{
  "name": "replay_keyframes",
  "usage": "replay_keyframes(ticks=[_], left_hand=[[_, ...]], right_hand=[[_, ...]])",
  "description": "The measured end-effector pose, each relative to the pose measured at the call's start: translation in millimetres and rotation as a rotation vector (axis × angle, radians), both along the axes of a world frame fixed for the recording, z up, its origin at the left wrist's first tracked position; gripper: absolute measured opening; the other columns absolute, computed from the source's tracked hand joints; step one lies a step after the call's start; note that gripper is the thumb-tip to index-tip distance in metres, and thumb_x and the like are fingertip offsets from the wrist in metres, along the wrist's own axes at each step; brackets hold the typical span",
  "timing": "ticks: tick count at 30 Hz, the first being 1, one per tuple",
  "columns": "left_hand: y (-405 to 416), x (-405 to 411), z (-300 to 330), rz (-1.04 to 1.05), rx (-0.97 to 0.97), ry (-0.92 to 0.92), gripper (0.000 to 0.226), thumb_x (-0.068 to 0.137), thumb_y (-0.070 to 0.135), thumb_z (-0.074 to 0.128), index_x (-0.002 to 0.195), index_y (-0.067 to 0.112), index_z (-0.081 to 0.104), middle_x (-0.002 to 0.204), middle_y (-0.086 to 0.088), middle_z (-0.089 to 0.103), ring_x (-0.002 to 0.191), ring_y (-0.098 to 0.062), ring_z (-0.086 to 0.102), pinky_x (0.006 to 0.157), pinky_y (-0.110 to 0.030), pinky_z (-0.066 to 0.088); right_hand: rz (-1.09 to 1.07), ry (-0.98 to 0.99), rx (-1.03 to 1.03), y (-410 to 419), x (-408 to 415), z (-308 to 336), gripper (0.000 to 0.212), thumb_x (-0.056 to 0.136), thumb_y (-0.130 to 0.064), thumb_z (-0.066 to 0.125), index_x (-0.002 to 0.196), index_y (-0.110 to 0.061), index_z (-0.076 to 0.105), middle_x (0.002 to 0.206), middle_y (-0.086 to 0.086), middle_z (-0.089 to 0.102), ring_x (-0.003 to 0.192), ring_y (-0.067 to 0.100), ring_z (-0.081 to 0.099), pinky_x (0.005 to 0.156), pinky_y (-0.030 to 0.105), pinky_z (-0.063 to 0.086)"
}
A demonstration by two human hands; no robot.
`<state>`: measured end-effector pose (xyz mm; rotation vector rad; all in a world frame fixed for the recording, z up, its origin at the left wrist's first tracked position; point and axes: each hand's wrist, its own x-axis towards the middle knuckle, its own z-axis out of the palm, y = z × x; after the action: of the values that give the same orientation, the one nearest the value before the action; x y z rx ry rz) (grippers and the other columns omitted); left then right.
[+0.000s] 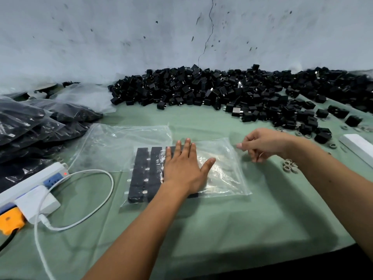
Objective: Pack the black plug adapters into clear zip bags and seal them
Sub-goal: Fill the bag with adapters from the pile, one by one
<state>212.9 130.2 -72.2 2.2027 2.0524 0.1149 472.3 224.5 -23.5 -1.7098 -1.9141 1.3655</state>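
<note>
Left hand fingers flat, spread on zip bag over adapter rows, right hand fingers pinching bag's right edge

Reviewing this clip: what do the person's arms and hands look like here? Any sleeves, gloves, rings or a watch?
Both forearms are bare as far as the frame shows, with no sleeves in view. The left hand and the right hand wear no gloves. No watch or wristband shows on either wrist, and no ring is visible on the left fingers. The nails look short and unpainted.
</note>
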Motion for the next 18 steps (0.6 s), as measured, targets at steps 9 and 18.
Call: replay_keyframes(ticks=[9, 18], left_hand=[[-4.0, 2.1, -4.8, -0.005, 0.053, -0.003, 0.101, 0.083, 0.081, -0.012, 0.164, 0.020, -0.002, 0.170, 0.003, -0.013, 0.156, -0.019, -0.018, 0.127, -0.047, -0.009], [0.4, 8.4, 9.2, 0.025, 0.035, -0.101, 0.099, 0.078, 0.089, -0.017, 0.160, 0.034, -0.014, 0.167, 0.008, -0.020, 0.153, -0.017, -0.026, 0.123, -0.048, -0.018]], right_hand=[[-0.380, -0.675, 0.684, 71.4, -16.1, -33.2, 0.051, 0.089, -0.040, 0.073, 0.128, -0.013, 0.053, 0.134, 0.016, 0.051, 0.127, 0.036, 0.043, 0.099, 0.048, 0.047], [-0.256, -0.649, 0.612, 130.4, -21.8, -45.2, 0.113, 0.077, -0.082, 0.064, 0.163, -0.028, 0.014, 0.170, 0.013, 0.008, 0.156, 0.038, 0.007, 0.125, 0.056, 0.018]])
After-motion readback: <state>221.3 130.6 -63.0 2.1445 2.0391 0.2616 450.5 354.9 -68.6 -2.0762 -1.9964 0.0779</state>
